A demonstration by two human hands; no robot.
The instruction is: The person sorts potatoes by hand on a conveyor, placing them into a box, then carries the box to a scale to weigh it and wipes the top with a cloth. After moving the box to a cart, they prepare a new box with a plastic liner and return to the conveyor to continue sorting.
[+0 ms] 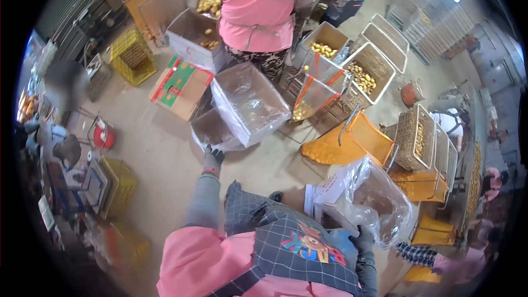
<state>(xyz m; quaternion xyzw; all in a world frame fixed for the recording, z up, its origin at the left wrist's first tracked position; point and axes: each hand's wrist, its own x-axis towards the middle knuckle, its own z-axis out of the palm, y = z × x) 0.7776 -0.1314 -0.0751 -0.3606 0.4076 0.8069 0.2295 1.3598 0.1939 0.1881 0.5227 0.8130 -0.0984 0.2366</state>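
Your gloved left hand [213,157] reaches forward to the near edge of a lined lower carton [212,127]; its fingers meet the edge, but you cannot tell from here whether they are closed on it. Just beyond that hand, a second lined carton [264,124] sits tilted, partly overlapping the lower one, which probably props it at that slant.

Your gloved right hand [363,237] is at the near side of another carton [336,184], close by your body. Its thumb stands apart from the fingers, perhaps to steady the side, though its grip is hidden. Clear liner [393,223] spills over the rim just beyond this hand, likely draped outward so the mouth stays open.

Farther ahead of your right hand, an orange sack [352,143] hangs on a metal frame, which seems to hold its mouth wide. Beyond your left hand lies a green-and-red printed carton [179,85].
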